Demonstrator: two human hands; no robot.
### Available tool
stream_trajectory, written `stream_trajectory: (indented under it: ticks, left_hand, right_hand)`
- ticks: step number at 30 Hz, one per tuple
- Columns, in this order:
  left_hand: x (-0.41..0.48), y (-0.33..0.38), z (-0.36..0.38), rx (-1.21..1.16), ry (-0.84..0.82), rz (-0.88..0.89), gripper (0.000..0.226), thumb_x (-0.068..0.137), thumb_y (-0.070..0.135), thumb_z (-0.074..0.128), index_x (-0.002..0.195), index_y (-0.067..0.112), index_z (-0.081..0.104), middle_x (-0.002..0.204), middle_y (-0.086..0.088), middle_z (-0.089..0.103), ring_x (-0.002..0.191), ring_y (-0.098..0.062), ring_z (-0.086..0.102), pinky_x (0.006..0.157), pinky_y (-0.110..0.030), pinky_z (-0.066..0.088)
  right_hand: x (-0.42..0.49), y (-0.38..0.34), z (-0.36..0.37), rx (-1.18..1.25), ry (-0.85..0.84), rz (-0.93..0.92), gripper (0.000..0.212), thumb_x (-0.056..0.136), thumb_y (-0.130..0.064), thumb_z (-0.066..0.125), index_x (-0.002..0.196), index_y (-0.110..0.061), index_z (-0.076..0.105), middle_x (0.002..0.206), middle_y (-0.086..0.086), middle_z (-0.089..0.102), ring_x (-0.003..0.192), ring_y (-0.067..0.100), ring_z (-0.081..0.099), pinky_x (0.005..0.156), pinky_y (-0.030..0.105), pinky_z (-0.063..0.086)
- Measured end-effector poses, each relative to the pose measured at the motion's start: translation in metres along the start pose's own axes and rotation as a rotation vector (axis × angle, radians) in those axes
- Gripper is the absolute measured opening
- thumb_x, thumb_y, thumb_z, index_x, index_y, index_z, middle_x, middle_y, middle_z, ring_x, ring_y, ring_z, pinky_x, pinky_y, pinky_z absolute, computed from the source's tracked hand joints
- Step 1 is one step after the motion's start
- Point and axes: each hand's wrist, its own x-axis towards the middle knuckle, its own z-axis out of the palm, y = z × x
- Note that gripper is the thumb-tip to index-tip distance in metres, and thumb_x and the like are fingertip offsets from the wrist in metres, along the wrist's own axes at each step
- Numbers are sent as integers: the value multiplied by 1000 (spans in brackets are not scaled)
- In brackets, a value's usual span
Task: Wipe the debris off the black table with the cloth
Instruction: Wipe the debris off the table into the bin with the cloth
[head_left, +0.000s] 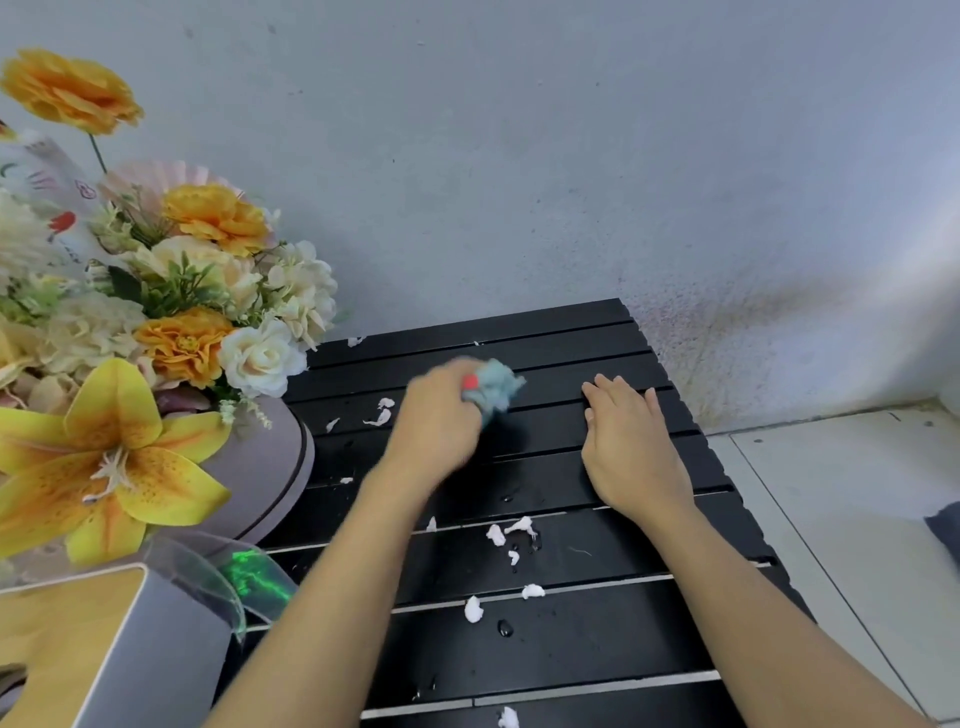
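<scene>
Head view: left hand (434, 415) was clamped on a balled blue-grey cloth (492, 388) w/ a red spot, blurred, near the far middle of the black slatted desk (597, 644). Right hand (631, 441) lay flat at 3 o'clock of the cloth, fingers (618, 395) together, palm down on the slats, gripping nothing. White debris (511, 535) sat mostly at 6 o'clock of the hands, some bits at 9 o'clock near the flowers (171, 291); water drops too. To do it well, I'd judge: press the cloth flat, sweep along the slats toward one edge so bits don't drop into the gaps. Both forearms reached straight fwd from the near edge.
</scene>
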Motion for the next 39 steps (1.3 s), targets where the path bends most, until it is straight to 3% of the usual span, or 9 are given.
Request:
stream_trajectory:
  ticks: [2, 4, 7, 12, 17, 22, 28, 35, 39]
  left_hand:
    - [51, -5, 3, 105, 120, 11, 40, 83, -1, 44, 111, 18, 65, 101, -5, 67, 96, -25, 62, 78, -28, 47]
    - [92, -11, 17, 142, -30, -2, 41, 82, 2, 43, 111, 19, 66, 103, -5, 65, 94, -27, 60, 82, -32, 48]
    - [121, -21, 41, 333, -326, -66, 24, 57, 16, 39, 63, 27, 59, 66, -1, 53, 70, -26, 45, 59, -28, 33]
    - [97, -42, 27, 604, -99, 60, 19, 84, 9, 49, 97, 16, 60, 92, -2, 57, 91, -29, 56, 78, -36, 40]
    - [110, -51, -12, 671, -154, -199, 21, 83, 9, 55, 64, 17, 53, 95, -12, 61, 94, -36, 60, 79, -38, 46]
    - [111, -41, 12, 426, -90, -51, 27, 87, 7, 44, 110, 9, 59, 120, -18, 61, 112, -38, 54, 94, -41, 41]
    - [45, -37, 47, 470, -165, 81, 49, 80, 4, 39, 122, 23, 54, 118, -3, 58, 119, -35, 45, 104, -59, 26]
    - [-125, 2, 22, 83, -300, 130, 71, 83, -12, 34, 139, 30, 44, 149, 9, 37, 143, -10, 19, 117, -32, -5]
    - [-106, 7, -17, -109, -427, 89, 56, 83, -8, 44, 121, 29, 62, 118, 14, 64, 111, -1, 54, 94, -12, 36]
  right_hand:
    - [1, 1, 0, -1, 9, -5, 45, 102, -16, 26, 146, -11, 35, 155, 5, 32, 146, 21, 19, 122, 41, 5]
    - [1, 1, 1, -7, 9, -9, 45, 102, -16, 26, 147, -11, 35, 155, 4, 31, 146, 20, 19, 122, 41, 4]
    - [1, 2, 2, 7, 16, -16, 45, 102, -16, 27, 146, -11, 35, 155, 5, 32, 146, 20, 20, 122, 40, 4]
    - [-1, 5, 1, -8, 9, -31, 44, 103, -17, 27, 146, -11, 36, 155, 5, 32, 146, 20, 20, 122, 40, 4]
    - [-1, 3, 0, -5, 6, -29, 45, 102, -17, 27, 146, -11, 34, 155, 5, 31, 146, 20, 20, 122, 41, 5]
    - [-1, 2, 0, -6, -2, -27, 46, 101, -16, 30, 147, -10, 33, 155, 5, 30, 147, 21, 18, 122, 42, 4]
    - [-1, -1, -1, -12, -5, -15, 46, 100, -14, 31, 146, -10, 35, 154, 5, 32, 146, 22, 19, 122, 43, 5]
    - [-1, -3, -7, 69, -28, 12, 42, 100, -13, 34, 142, -10, 42, 155, 8, 32, 146, 25, 21, 121, 43, 5]
    - [-22, -8, -30, 218, -62, 33, 40, 98, -14, 46, 138, -12, 50, 157, 9, 24, 146, 27, 19, 120, 47, 6]
